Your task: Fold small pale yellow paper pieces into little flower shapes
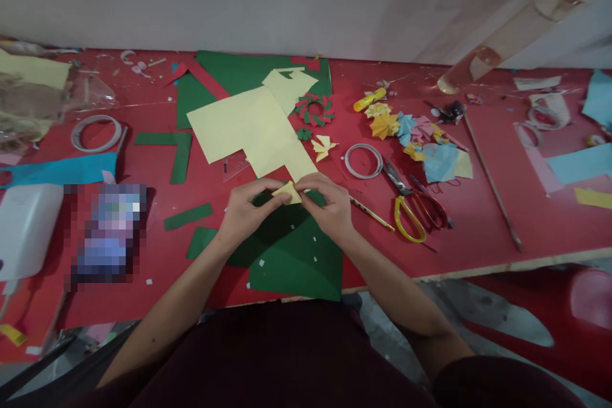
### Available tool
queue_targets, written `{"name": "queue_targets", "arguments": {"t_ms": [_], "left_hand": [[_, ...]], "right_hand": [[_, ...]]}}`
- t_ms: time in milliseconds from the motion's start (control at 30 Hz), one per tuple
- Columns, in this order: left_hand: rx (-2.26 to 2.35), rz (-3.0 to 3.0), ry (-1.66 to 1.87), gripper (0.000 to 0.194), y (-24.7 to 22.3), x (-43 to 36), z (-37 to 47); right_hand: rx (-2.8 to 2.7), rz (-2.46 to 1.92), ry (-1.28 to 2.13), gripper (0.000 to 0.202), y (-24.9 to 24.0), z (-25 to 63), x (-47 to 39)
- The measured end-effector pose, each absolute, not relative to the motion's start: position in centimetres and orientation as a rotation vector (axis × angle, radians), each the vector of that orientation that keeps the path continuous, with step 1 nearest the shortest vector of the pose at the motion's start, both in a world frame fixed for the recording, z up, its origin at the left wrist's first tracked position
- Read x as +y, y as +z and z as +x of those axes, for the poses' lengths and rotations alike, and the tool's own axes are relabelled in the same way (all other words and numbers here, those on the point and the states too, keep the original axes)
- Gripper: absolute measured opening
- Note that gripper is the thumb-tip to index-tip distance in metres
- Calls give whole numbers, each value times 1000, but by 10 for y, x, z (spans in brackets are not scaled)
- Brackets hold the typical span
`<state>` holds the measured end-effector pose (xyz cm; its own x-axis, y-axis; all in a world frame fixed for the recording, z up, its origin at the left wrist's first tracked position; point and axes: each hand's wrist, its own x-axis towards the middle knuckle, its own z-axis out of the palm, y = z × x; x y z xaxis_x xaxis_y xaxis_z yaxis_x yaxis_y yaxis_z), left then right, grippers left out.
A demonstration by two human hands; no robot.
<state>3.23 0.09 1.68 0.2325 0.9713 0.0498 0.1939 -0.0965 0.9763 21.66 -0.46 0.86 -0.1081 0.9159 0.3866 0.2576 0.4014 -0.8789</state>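
Between my two hands is a small folded piece of yellow paper (288, 194). My left hand (249, 207) pinches its left side, thumb over the front. At the right end, the thumb and fingertips of my right hand (329, 205) close on the same piece. Beneath them lies a dark green sheet (301, 268) with tiny white paper bits on it. Just beyond my fingers rests a large cut yellow sheet (248, 127). Past it are a red and green paper ring (314, 110) and a small yellow cut-out (324, 148).
On the right are yellow-handled scissors (410, 218), red-handled scissors (430, 207), a tape roll (363, 160), a pencil (373, 213), folded paper flowers (385, 125) and a thin stick (492, 178). At left sit another tape roll (96, 134), a blurred-out phone (109, 233) and a white charger (29, 229).
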Motion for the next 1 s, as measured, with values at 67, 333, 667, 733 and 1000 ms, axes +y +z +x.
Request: {"name": "queue_targets", "arguments": {"t_ms": [67, 333, 667, 733, 1000], "left_hand": [[1143, 1493, 992, 11, 18, 1, 32], [1155, 1439, 1057, 12, 15, -1, 36], [1177, 1521, 1062, 13, 17, -2, 37], [1190, 1544, 1073, 16, 16, -3, 37], [1178, 1619, 1074, 10, 14, 0, 32]], "right_hand": [[-1660, -1024, 793, 16, 10, 217, -5], [-1673, -1028, 746, 12, 12, 212, -8], [-1751, -1014, 646, 14, 8, 213, -6], [-1776, -1024, 630, 15, 8, 213, -6], [-1793, -1032, 611, 12, 6, 214, -5]]}}
